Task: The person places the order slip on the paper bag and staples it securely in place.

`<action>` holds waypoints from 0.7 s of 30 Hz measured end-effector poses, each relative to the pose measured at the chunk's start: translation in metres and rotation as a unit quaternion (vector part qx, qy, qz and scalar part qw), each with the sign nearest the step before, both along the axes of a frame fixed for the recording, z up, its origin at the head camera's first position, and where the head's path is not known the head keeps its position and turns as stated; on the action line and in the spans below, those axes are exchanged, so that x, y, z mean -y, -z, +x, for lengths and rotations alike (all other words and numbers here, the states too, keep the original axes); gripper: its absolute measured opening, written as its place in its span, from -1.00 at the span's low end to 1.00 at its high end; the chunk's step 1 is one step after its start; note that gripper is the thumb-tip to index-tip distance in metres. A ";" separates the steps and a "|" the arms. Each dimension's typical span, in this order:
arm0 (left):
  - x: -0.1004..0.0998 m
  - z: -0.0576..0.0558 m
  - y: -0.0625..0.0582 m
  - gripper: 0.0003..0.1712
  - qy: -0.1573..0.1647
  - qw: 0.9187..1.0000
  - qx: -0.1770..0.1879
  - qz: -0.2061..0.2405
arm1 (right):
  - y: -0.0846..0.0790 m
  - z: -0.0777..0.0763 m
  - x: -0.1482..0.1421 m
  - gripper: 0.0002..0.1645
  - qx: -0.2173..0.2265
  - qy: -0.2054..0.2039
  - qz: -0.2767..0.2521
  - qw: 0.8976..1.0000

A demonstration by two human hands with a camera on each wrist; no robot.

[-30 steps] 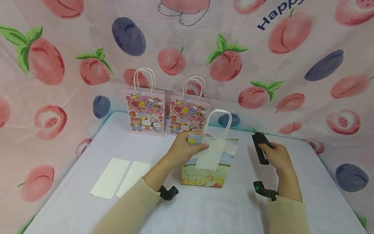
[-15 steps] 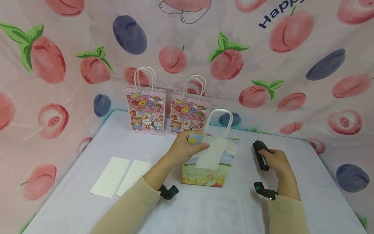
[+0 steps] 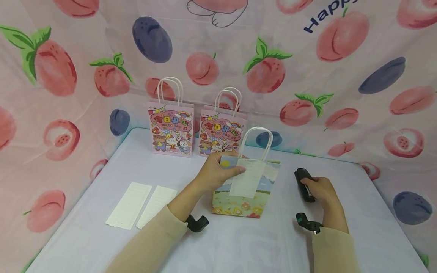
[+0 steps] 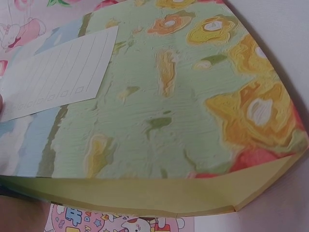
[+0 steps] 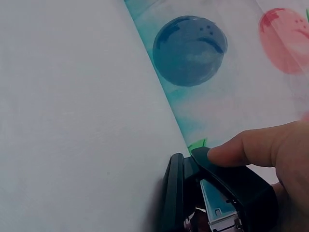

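Observation:
My left hand (image 3: 218, 172) pinches the upper left edge of a paper gift bag (image 3: 235, 204) with a painted sky and flowers and white handles. Its thumb lies over a white paper slip (image 3: 247, 180) against the bag's front, just below the handle. Close up in the left wrist view, the lined slip (image 4: 63, 72) has small checkboxes and overlaps the bag's flowered side (image 4: 145, 111). To the right, my right hand (image 3: 321, 189) grips a black stapler (image 3: 303, 185). The right wrist view shows the thumb on top of the stapler (image 5: 241, 188), its hinged arms spread apart.
Two pink cartoon-print gift bags (image 3: 170, 131) with white handles stand at the back of the white table (image 3: 259, 246). On the left lie two paper slips (image 3: 129, 206), one partly behind the left sleeve. A fruit-print cloth (image 3: 232, 45) hangs behind.
My right hand has moved slightly down in the head view, bringing the stapler toward me. The left hand, bag and slip have kept their places.

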State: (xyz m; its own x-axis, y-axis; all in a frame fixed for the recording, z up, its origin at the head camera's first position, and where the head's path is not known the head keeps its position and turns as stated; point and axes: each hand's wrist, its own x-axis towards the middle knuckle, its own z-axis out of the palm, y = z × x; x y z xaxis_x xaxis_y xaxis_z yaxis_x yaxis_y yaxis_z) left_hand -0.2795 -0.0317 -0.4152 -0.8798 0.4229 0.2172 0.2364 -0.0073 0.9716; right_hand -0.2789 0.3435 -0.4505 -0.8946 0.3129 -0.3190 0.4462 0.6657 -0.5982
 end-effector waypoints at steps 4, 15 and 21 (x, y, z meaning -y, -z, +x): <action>0.000 0.001 -0.002 -0.61 -0.004 1.000 0.003 -0.005 | 0.001 0.000 0.000 -0.07 0.003 -0.002 0.004 1.000; 0.003 -0.003 -0.003 -0.58 0.004 1.000 0.010 -0.019 | -0.003 -0.001 0.000 -0.06 -0.002 -0.001 -0.001 1.000; 0.010 -0.003 -0.006 -0.52 0.033 0.999 0.022 -0.023 | -0.015 0.003 0.004 0.00 -0.021 -0.018 -0.009 1.000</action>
State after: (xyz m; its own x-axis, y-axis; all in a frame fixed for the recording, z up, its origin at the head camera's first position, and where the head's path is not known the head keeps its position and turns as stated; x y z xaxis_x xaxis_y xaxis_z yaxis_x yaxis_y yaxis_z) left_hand -0.2821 -0.0418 -0.4093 -0.8575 0.4897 0.1576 0.1939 0.0239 0.9807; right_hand -0.2757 0.3394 -0.4354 -0.9181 0.2746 -0.2858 0.3959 0.6705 -0.6274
